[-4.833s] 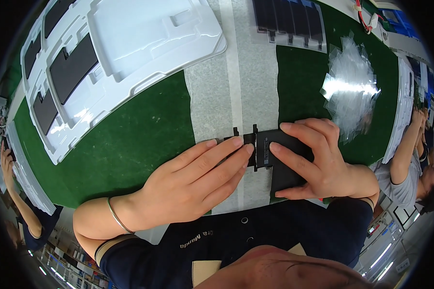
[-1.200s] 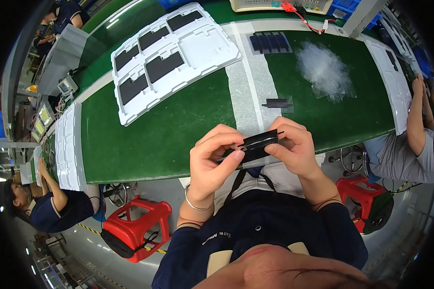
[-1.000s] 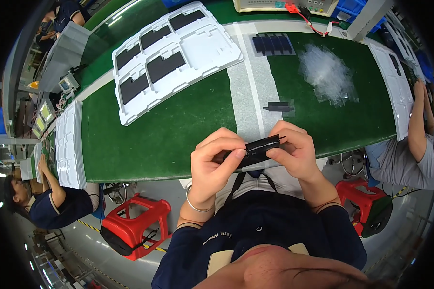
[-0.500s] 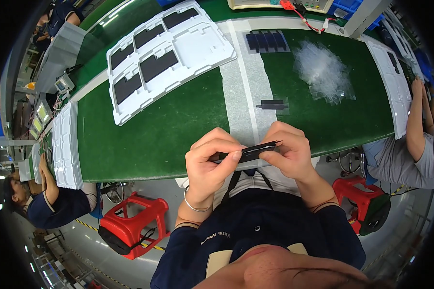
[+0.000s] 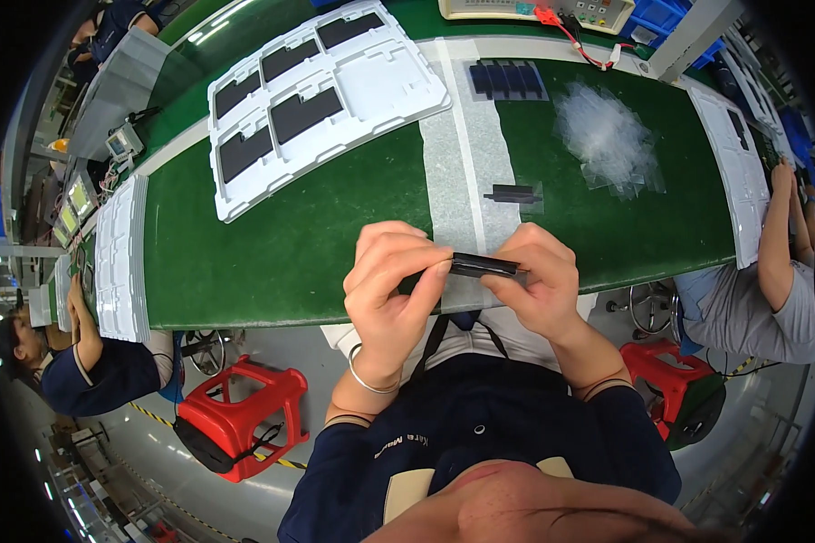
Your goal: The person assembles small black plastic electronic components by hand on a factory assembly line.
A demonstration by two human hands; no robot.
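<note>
Pinching a Black Part at Both Ends: Sources of Slip and Bending

A black part (image 5: 483, 265) is lying nearly level between the two hands, close to the near edge of the green table (image 5: 290, 262). The left hand (image 5: 389, 281) is pinching its left end between thumb and index finger, the other fingers curling behind. The right hand (image 5: 543, 281) is pinching the right end between thumb and fingers, partly hiding it. Uneven thumb pressure is probably posing the main risk: a crease or twist along the part. With only its ends being gripped, a slipping fingertip could be sending it over the edge.

Farther out, a black strip on clear film (image 5: 514, 195) is straddling the right border of the pale mat (image 5: 444, 163); a hand straying forward could be nudging it askew. Beyond, a heap of clear films (image 5: 608, 140) is overlapping loosely, likely to be sliding if brushed. The white tray (image 5: 385, 81) is resting well apart, seemingly facing little danger.
</note>
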